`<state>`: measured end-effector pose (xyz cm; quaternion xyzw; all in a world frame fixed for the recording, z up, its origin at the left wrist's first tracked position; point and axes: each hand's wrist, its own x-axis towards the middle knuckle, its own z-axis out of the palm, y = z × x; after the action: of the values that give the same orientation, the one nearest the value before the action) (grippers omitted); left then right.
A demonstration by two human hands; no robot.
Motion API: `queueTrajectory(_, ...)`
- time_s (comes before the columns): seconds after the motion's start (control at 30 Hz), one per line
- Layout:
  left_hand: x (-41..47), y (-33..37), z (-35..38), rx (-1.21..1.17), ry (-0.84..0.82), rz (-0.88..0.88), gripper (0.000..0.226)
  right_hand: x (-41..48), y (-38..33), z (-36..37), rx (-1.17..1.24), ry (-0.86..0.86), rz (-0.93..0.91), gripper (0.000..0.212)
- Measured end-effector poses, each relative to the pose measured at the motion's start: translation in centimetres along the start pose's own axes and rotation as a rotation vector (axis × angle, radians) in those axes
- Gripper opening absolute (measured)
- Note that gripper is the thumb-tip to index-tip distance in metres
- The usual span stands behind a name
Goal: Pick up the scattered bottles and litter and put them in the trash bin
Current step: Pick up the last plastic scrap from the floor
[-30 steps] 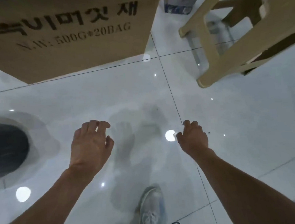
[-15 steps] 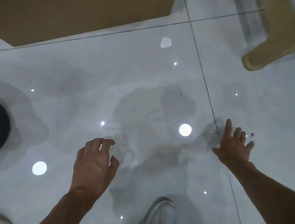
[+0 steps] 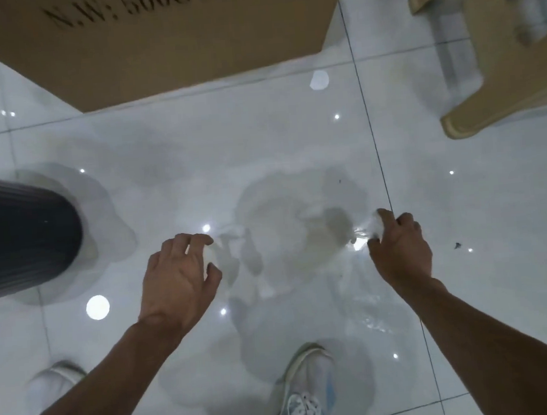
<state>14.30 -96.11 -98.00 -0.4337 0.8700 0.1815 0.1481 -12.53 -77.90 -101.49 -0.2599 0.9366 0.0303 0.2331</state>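
Observation:
My right hand (image 3: 400, 249) hovers low over the glossy white tiled floor with its fingers curled. A small white scrap of litter (image 3: 377, 226) shows at its fingertips, and the hand seems to pinch it. My left hand (image 3: 179, 280) hangs beside it with loosely curled fingers and holds nothing. A dark ribbed bin (image 3: 22, 240) stands at the left edge, apart from both hands. A tiny dark speck (image 3: 457, 245) lies on the floor to the right of my right hand.
A large cardboard box (image 3: 167, 42) fills the top of the view. A beige plastic stool (image 3: 502, 91) stands at the top right, with something blurred and pale (image 3: 524, 7) by it. My shoes (image 3: 303, 398) are at the bottom.
My right hand's fingers were spread half a second ago and are now curled around a white scrap. The view has shifted, bringing the box and bin further into view.

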Motion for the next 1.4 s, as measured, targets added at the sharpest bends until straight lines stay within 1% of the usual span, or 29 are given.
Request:
queueTrajectory(0.1,-0.1,1.4,-4.3,-0.035,0.028,0.017,0.040,-1.1,-3.6,-4.3,0.055,0.057,-0.045,0.052)
queueTrajectory(0.17,-0.3,2.5,-7.2,-0.069,0.063,0.027,0.041,-2.1,-6.3,-7.5,0.068,0.107,-0.109,0.055)
queueTrajectory(0.3,-0.7,4.0,-13.1,-0.148,0.141,0.062,0.048,-4.0,-11.6,-14.3,0.090,0.182,-0.273,0.041)
queueTrajectory(0.4,-0.7,4.0,-17.3,-0.236,0.166,0.088,0.061,-5.5,-15.4,-18.7,0.035,0.229,-0.391,0.034)
queueTrajectory(0.5,-0.6,3.4,-20.9,-0.342,0.133,0.142,0.081,-7.4,-18.7,-21.7,-0.023,0.264,-0.516,0.034)
queueTrajectory(0.6,-0.7,2.8,-23.6,-0.509,0.035,0.203,0.102,-9.8,-21.8,-22.9,-0.085,0.226,-0.631,0.045)
queueTrajectory(0.67,-1.1,2.0,-24.7,-0.621,-0.029,0.216,0.107,-11.4,-23.8,-23.0,-0.088,0.190,-0.698,0.052)
queueTrajectory(0.73,-1.6,0.4,-25.1,-0.642,-0.034,0.213,0.100,-12.7,-25.7,-22.6,-0.081,0.175,-0.739,0.052)
queueTrajectory(0.83,-2.9,-3.5,-25.4,-0.550,0.101,0.200,0.073,-14.4,-28.6,-21.5,-0.126,0.137,-0.799,0.052)
queueTrajectory(0.93,-4.7,-8.8,-25.6,-0.491,0.209,0.122,0.050,-16.5,-31.9,-20.1,-0.136,0.092,-0.862,0.056)
queueTrajectory(1.07,-8.4,-17.4,-26.2,-0.570,0.278,-0.011,0.036,-19.8,-36.7,-18.6,-0.105,0.049,-0.882,0.064)
queueTrajectory(1.13,-10.6,-22.0,-26.7,-0.648,0.364,-0.122,0.031,-21.3,-39.2,-18.2,-0.055,0.078,-0.878,0.059)
queueTrajectory(1.2,-12.8,-26.3,-27.4,-0.797,0.464,-0.272,0.026,-22.7,-41.8,-18.1,0.096,0.141,-0.811,0.048)
queueTrajectory(1.3,-15.1,-31.2,-28.4,-0.918,0.628,-0.511,0.021,-24.1,-44.7,-17.7,0.399,0.147,-0.581,0.034)
queueTrajectory(1.33,-15.6,-32.1,-28.5,-0.962,0.663,-0.566,0.017,-24.4,-45.4,-17.4,0.450,0.130,-0.515,0.031)
queueTrajectory(1.4,-15.8,-33.1,-28.6,-1.060,0.706,-0.636,0.011,-24.7,-46.3,-16.8,0.474,0.107,-0.434,0.029)
